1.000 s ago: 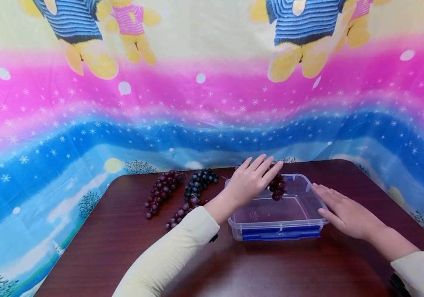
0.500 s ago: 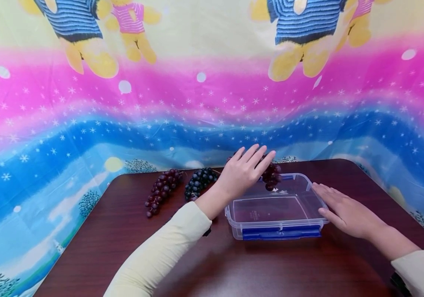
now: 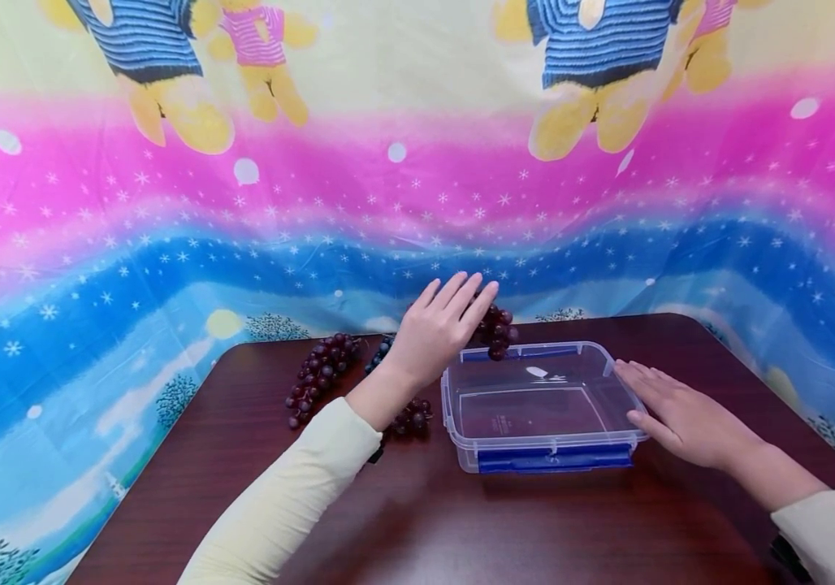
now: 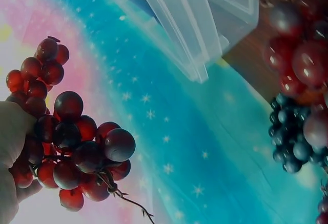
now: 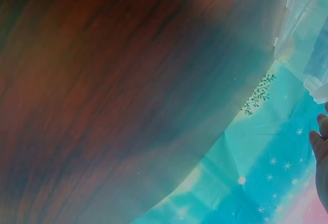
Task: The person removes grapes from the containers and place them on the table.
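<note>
My left hand (image 3: 435, 333) holds a bunch of red grapes (image 3: 498, 329) raised at the back of the table, left of a clear plastic food container (image 3: 549, 444) with blue clips. In the left wrist view the held bunch (image 4: 82, 147) spreads out from the hand (image 4: 13, 142), and a thin stem trails from it. With fingers straight, my right hand (image 3: 688, 418) touches the container's right side. Below and behind the left forearm lie a dark bunch of grapes (image 3: 378, 356) and a purplish bunch (image 3: 412, 418), both partly hidden. Farther left rests another red bunch (image 3: 322, 378).
Everything stands on a dark brown wooden table (image 3: 461, 528) with rounded corners. A printed cloth (image 3: 388, 195) with bears and snowflakes hangs right behind the table's back edge and along its sides.
My left hand has moved left and slightly up with the red grapes, from over the container to beside its back left corner. The right hand and the container have stayed put.
</note>
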Available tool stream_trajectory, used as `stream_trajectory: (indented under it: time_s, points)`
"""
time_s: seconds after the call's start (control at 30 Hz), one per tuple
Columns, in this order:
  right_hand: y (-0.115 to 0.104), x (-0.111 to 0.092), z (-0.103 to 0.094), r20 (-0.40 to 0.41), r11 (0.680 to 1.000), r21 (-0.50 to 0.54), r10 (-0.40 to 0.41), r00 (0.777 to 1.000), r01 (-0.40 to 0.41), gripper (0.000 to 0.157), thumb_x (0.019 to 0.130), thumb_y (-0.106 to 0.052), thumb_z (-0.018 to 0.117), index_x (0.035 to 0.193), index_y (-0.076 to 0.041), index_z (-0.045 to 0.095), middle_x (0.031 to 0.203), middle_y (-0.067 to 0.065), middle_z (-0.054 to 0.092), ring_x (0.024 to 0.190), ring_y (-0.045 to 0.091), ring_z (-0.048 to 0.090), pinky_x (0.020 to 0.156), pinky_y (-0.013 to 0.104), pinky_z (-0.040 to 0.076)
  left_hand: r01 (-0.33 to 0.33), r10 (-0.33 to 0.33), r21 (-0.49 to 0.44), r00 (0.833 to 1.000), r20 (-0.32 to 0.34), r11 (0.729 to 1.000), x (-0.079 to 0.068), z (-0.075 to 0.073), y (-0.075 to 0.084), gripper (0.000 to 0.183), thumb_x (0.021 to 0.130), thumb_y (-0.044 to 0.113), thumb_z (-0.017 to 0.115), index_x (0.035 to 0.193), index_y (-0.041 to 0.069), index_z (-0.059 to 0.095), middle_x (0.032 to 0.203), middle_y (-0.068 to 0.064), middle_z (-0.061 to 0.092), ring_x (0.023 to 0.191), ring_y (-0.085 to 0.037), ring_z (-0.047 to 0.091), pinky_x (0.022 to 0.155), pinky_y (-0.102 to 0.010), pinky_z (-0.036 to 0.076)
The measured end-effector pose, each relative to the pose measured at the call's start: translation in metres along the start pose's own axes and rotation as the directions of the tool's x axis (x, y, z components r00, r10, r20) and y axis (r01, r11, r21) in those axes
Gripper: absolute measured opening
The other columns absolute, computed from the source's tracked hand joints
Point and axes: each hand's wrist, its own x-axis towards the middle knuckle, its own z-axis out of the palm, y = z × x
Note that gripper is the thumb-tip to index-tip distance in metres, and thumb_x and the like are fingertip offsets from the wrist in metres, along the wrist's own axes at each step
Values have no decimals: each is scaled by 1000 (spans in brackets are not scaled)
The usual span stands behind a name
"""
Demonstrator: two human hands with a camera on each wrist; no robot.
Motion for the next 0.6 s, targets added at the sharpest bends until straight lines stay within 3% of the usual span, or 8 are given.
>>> stream_trajectory:
  time_s: [0.6]
  points:
    - [-2, 1, 0, -14, 1000, 5, -11, 1000, 11, 71, 93, -24, 64, 152, -5, 30, 146, 23, 41, 145, 21, 21, 109, 13, -3, 85, -85, 24, 996, 14, 996, -45, -19, -35, 50, 90, -5, 63, 138, 6, 54, 131, -14, 59, 122, -29, 55, 99, -47, 44]
